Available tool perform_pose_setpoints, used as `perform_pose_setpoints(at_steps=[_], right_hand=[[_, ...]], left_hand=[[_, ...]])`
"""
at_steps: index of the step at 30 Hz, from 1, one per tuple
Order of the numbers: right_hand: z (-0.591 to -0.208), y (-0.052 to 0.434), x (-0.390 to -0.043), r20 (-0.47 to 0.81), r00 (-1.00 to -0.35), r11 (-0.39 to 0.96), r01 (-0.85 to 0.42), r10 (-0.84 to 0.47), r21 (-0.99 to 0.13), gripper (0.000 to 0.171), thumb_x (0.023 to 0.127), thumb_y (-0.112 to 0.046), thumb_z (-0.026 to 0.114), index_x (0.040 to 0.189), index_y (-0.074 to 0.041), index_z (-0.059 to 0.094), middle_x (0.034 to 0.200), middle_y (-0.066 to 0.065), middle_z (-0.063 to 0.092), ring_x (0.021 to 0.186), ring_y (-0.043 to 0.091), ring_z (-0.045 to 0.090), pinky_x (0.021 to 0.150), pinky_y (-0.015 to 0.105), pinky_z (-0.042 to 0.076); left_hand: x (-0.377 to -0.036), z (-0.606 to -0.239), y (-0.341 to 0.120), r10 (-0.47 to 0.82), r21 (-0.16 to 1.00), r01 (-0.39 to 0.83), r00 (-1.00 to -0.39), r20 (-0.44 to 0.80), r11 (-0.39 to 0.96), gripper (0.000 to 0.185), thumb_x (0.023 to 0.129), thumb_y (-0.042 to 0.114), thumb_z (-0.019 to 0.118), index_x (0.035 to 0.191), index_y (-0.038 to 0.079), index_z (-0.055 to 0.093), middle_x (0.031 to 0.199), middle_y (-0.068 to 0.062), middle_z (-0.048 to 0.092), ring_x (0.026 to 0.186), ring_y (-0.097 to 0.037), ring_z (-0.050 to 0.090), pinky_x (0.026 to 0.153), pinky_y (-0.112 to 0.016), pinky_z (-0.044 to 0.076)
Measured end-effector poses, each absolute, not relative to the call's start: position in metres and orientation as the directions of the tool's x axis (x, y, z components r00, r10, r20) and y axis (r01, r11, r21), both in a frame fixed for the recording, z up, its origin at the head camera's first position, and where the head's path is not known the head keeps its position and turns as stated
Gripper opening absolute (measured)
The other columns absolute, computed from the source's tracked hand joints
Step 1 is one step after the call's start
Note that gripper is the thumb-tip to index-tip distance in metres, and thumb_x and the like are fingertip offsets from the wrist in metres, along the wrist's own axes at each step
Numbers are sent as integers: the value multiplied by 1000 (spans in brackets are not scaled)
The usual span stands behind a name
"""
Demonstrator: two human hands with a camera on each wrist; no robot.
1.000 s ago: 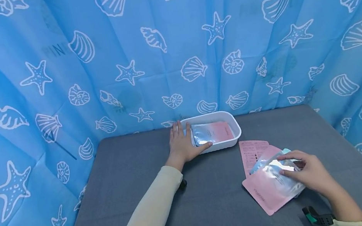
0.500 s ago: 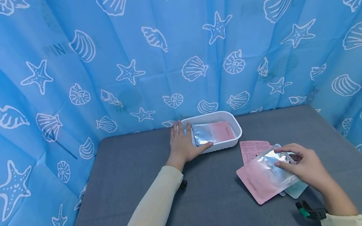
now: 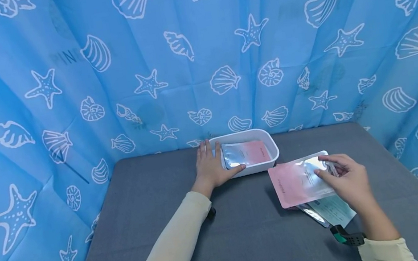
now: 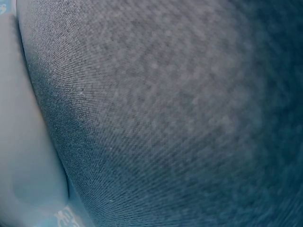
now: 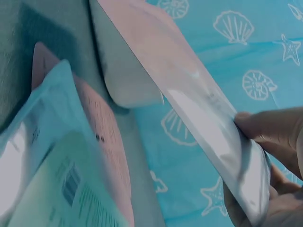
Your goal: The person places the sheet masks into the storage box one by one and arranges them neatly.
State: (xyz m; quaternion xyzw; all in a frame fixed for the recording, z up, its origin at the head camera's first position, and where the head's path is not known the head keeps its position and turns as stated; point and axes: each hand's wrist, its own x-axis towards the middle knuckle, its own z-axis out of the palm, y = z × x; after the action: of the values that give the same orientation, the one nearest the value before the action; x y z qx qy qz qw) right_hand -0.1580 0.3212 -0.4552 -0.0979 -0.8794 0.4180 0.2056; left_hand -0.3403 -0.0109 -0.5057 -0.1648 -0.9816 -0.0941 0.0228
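Observation:
My left hand (image 3: 210, 168) rests on the left end of a white plastic bin (image 3: 260, 167), its fingers spread over the rim and its thumb along the front wall. Inside the bin lies a pink-and-silver sheet mask packet (image 3: 245, 153). My right hand (image 3: 349, 179) pinches another pink-and-silver sheet mask packet (image 3: 291, 182) by its silver end, tilted above the table. Below it, the right wrist view shows a pale green packet (image 5: 71, 189), a blue packet (image 5: 49, 106) and a pink packet (image 5: 108, 130) overlapping.
A grey cloth-covered table (image 3: 153, 193) carries everything. Behind it hangs a blue curtain (image 3: 194, 87) with white shell prints, close to the bin's far side. The left wrist view has mostly grey cloth (image 4: 142, 94) and a pale smooth surface (image 4: 23, 123).
My right hand has lifted the pink-and-silver sheet mask packet off the pile and turned it, moving slightly forward and uncovering the pale green packet. My left hand has stayed on the bin.

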Motion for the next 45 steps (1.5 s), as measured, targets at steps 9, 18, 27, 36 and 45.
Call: perform_pose_setpoints(at_steps=[9, 18, 27, 36, 45], right_hand=[[-453, 305, -176, 194, -836, 471, 85, 514, -878, 45, 97, -23, 79, 137, -4, 71, 140, 14, 60, 130, 43, 64, 86, 23, 59], [-458, 293, -202, 199, -814, 409, 51, 546, -911, 41, 99, -20, 75, 137, -3, 71, 142, 15, 58, 131, 41, 64, 103, 49, 52], [-456, 282, -229, 258, -812, 448, 6, 524, -894, 35, 101, -16, 71, 134, -2, 72, 137, 17, 61, 130, 35, 66, 108, 47, 54], [-465, 277, -258, 238, -819, 429, 11, 522, -903, 32, 100, -9, 68, 130, 3, 72, 138, 23, 61, 140, 37, 57, 115, 54, 49], [-471, 266, -276, 231, -834, 425, 5, 501, -905, 33, 101, -9, 67, 131, 4, 71, 140, 26, 60, 141, 40, 54, 116, 55, 47]], left_hand=[[-338, -507, -11, 310, 183, 318, -948, 74, 930, 133, 78, 102, 39, 172, 12, 12, 179, -19, 4, 167, -39, 1, 134, -55, 10], [-342, -508, -9, 298, 157, 305, -952, 67, 939, 134, 77, 103, 38, 172, 14, 10, 180, -19, 3, 167, -38, -1, 135, -54, 9], [-341, -507, -9, 299, 151, 304, -953, 56, 941, 134, 77, 104, 37, 172, 14, 8, 179, -19, 3, 167, -38, 0, 135, -54, 8], [-337, -506, -9, 300, 153, 311, -950, 92, 938, 133, 78, 103, 37, 172, 14, 11, 179, -19, 7, 167, -39, 4, 135, -54, 12], [-339, -505, -10, 316, 157, 329, -943, 106, 931, 132, 79, 101, 40, 172, 11, 14, 179, -20, 9, 167, -39, 6, 135, -53, 12]])
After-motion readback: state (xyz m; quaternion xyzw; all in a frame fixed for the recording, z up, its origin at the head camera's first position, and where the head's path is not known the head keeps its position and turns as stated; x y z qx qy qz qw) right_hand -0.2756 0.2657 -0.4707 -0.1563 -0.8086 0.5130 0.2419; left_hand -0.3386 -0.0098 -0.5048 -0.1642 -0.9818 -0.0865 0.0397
